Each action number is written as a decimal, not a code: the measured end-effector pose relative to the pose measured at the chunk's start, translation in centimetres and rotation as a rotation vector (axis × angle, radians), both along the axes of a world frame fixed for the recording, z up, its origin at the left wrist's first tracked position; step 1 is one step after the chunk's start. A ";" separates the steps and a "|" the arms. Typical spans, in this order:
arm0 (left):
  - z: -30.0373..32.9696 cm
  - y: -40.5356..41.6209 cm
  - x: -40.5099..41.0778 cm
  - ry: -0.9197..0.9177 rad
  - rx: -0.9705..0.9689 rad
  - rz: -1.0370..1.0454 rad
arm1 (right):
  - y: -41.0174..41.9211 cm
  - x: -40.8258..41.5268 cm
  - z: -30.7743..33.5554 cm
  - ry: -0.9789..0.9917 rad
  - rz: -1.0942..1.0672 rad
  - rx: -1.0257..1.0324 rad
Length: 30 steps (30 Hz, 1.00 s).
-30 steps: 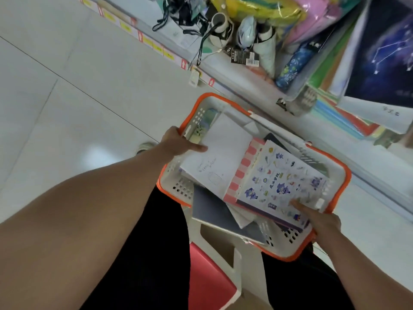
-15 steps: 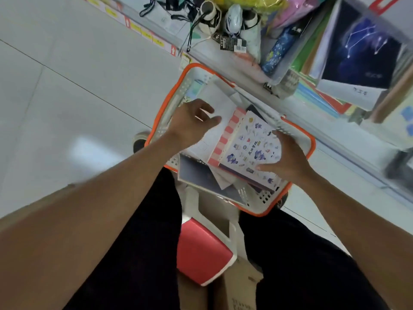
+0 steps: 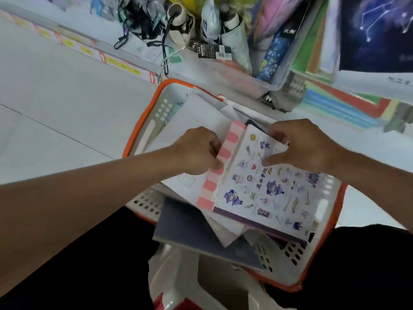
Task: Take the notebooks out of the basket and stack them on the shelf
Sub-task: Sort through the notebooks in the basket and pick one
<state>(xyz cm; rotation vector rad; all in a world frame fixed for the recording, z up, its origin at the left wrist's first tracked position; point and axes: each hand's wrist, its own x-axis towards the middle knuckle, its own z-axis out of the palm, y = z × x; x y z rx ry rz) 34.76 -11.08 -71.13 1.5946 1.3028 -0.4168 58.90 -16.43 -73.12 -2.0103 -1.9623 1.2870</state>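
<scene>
- Nearest the camera: red-and-white stool (image 3: 178, 294) between the person's dark-clad legs; the basket (image 3: 143, 128), white with an orange rim, sits across the lap, presumably so both hands stay free.
- Near edge of basket: a dark grey notebook (image 3: 194, 229) juts out over the rim, tilted, with loose white sheets on top of it. All notebooks seen are in the basket; none taken out yet.
- On top of the pile: an illustrated notebook (image 3: 268, 193), white cover with small purple figures, lying askew over a pink-striped notebook (image 3: 221, 162).
- Left hand (image 3: 196, 151): fingers curled, pinching the left edge of the pink-striped notebook. Judgement: it steadies or lifts that edge so the top books can come away together.
- Right hand (image 3: 306, 148): thumb lies on the cover of the illustrated notebook and the fingers curl round its far corner; a grip, not a flat press.
- Under and behind these: a plain white notebook (image 3: 196, 121) fills the far half of the basket.
- Step in hand (judgement): securing the top book or books for the first lift; task barely begun.
- Farther off: the shelf (image 3: 138, 52) runs along the floor edge with yellow price labels. A clear bin (image 3: 257, 86) of folded umbrellas stands on it, coloured paper stacks (image 3: 335, 104) to its right.
- Risk (judgement): the loose, overhanging lower books may slide out when the top ones lift.
</scene>
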 end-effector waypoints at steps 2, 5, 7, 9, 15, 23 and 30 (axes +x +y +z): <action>0.0 -0.7 -0.1 -0.045 0.033 0.035 | -0.2 -0.1 0.0 -0.056 -0.004 0.105; 0.4 -1.1 0.1 -0.136 0.119 0.149 | -0.5 0.5 -0.5 -0.049 -0.072 0.204; 0.9 -0.9 0.3 -0.169 0.253 0.189 | -0.4 0.9 -0.7 0.013 -0.184 0.238; 2.1 -0.9 0.0 -0.197 0.415 0.203 | -0.3 1.0 -0.6 0.011 -0.227 0.268; 5.7 -2.8 -2.6 -0.122 0.398 0.080 | -2.2 -0.5 0.2 -0.024 -0.444 0.286; 8.5 -3.7 -4.2 -0.168 0.205 0.182 | -2.7 -1.6 5.7 0.259 -0.384 0.098; 9.9 -4.4 -2.8 -0.778 -0.181 0.590 | -1.7 -2.5 9.9 0.995 -0.817 0.137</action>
